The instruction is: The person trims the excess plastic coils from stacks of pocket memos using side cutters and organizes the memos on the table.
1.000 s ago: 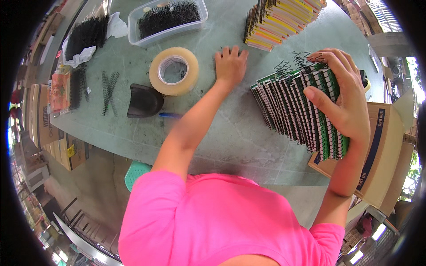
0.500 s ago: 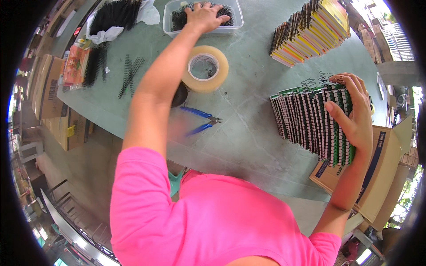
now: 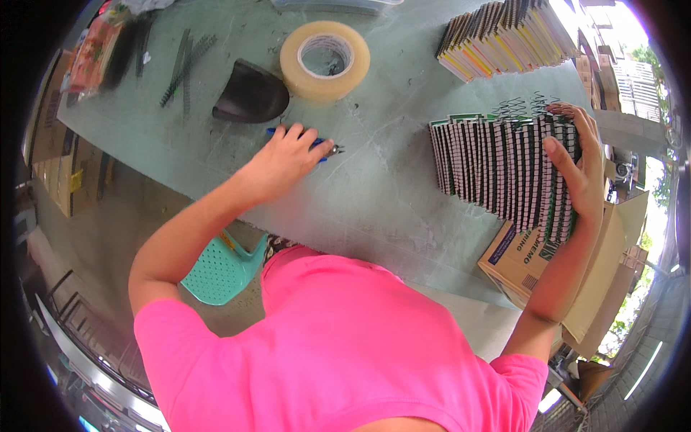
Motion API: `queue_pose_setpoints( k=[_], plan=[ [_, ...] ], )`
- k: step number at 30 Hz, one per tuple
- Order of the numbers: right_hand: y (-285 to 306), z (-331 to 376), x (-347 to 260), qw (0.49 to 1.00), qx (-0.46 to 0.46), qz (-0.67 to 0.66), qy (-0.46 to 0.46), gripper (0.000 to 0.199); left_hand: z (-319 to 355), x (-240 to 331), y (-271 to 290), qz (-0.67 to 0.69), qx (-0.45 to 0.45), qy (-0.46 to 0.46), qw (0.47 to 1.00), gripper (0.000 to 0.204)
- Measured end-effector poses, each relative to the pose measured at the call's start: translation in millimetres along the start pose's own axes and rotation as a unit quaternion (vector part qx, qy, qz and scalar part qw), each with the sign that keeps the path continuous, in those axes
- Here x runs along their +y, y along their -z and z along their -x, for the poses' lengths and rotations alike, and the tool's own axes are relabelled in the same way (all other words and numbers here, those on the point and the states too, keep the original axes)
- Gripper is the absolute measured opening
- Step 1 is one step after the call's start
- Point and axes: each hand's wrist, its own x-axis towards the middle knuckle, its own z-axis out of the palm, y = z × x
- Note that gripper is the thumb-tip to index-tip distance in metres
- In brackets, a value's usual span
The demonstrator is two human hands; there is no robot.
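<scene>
My left hand lies over a pair of blue-handled cutting pliers, its fingers curled on the handles and hiding most of them. The small metal jaws poke out to the right, resting on the table. At the right, my right hand clasps the end of a row of spiral notebooks with green and dark covers. Its thumb presses the bound edges while the fingers reach over the top. Loose black coil ends stick up from that row near the fingertips.
Beyond the pliers are a big tape roll and a black curved object. Loose black coils lie farther left. More notebooks stand at the far right; a plastic tub is at the far edge. An open carton sits below right.
My left hand has left the tub of coils and come back toward me onto the pliers. My right hand stays on the notebooks. The view has shifted, uncovering the black curved object.
</scene>
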Motion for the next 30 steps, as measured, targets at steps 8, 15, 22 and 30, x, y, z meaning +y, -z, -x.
queue_pose_setpoints(
  k=[8, 15, 22, 30],
  plan=[
    [-6.0, -1.1, 3.0, 0.999, 0.005, -0.047, -0.017, 0.05, -78.2, 48.2, -19.4, 0.655, 0.0, 0.176, 0.735, 0.031],
    [1.0, 1.0, -1.0, 0.999, 0.006, -0.03, -0.02, 0.052, -149.1, 63.6, -27.9, 0.848, -0.148, 0.271, 0.43, 0.028],
    [0.0, 1.9, 8.0, 0.998, 0.008, -0.057, -0.019, 0.051, -155.5, 55.7, -28.1, 0.861, -0.202, 0.277, 0.376, 0.027],
    [-1.8, 2.8, 8.5, 0.997, 0.006, -0.081, -0.016, 0.051, -159.6, 53.1, -37.3, 0.877, -0.194, 0.24, 0.37, 0.028]
  ],
)
